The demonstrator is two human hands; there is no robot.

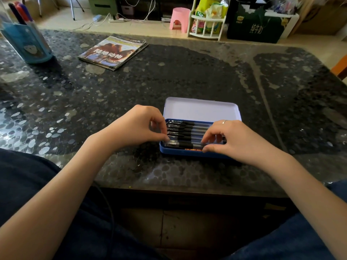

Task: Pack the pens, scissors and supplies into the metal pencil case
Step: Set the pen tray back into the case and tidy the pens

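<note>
The dark speckled bench (187, 76) fills most of the view, its near edge running just before the person's lap. Toward the far left corner stands a blue pen holder (28, 44), with a stack of magazines (113, 52) lying beside it, well apart from the work.

Close to the near edge, a little right of centre, sits the metal pencil case (189, 153), its lid (201, 109) thrown open toward the far edge. Inside, a row of black pens (182, 129) lies side by side, their long axes running left to right, parallel to the near edge.

The left hand (131, 126) meets the case at its left end, the right hand (238, 139) over its right half. Each hand pinches the nearest pen (185, 145), thumb and curled fingers (205, 138) closed on its ends, so the pen spans between them. Neither is nearer; settling it flat looks like the step in hand. No scissors show.
</note>
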